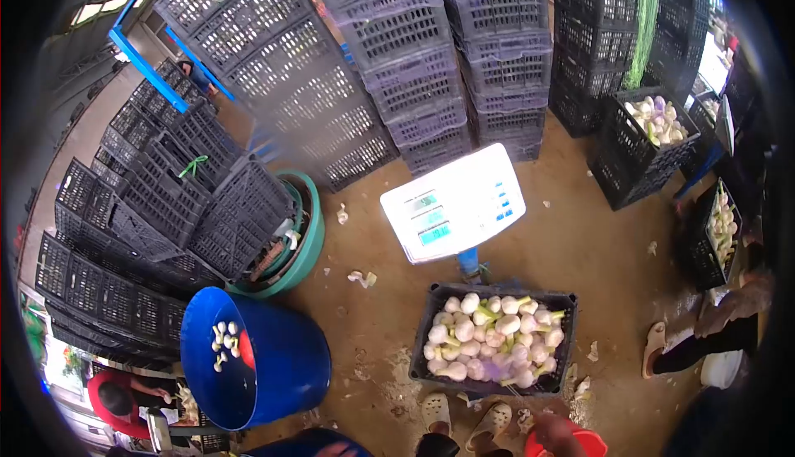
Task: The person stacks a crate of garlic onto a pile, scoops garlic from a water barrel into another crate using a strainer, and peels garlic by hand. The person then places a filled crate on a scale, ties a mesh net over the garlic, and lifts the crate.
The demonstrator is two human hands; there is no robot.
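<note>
A black plastic crate (422,324) full of garlic bulbs (494,334) sits on the scale, just in front of my feet. The scale's white display (454,204) stands on a blue post behind the crate. At the bottom edge, my right hand (556,435) is at a red basin (590,440); it is blurred, and whether its fingers grip the rim I cannot tell. Only a sliver of my left hand (335,450) shows at the bottom edge, by a dark blue tub (306,442); its fingers are cut off from view.
A blue barrel (290,366) with some garlic and a red object inside stands left. Behind it are a green tub (313,242) and stacked black crates (166,184). Tall crate stacks (406,60) line the back. Garlic-filled crates (633,155) and a person's sandaled foot (654,349) are right.
</note>
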